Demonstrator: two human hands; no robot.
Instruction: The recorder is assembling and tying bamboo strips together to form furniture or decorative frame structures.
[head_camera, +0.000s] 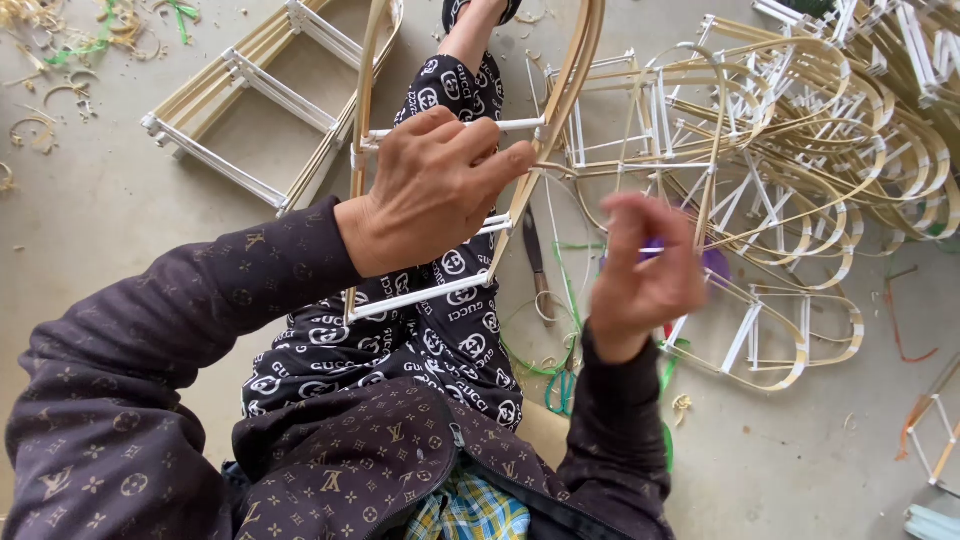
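I sit on the concrete floor (120, 220) with a bamboo frame (560, 110) held up over my patterned trouser legs. My left hand (430, 190) is closed around the frame where an upper white crossbar (515, 124) meets the right-hand curved strip, thumb and fingers pinching that joint. My right hand (645, 270) hangs free just to the right of the frame, blurred, fingers loosely curled; I cannot tell whether it pinches a thin thread or nothing at all.

The frame already has several white crossbars fixed between its two bent bamboo sides, including a lower one (420, 296) near my lap, so I judge it largely put together, with the joint under my left fingers the one being worked.

Toward the far right of the floor lies a big heap of finished frames (800, 130) of the same kind. Another frame (250, 90) lies flat at the far left. Green string (560, 360) and a pair of pliers (537, 265) lie beside my knee, and bamboo shavings (50, 60) litter the far left corner.
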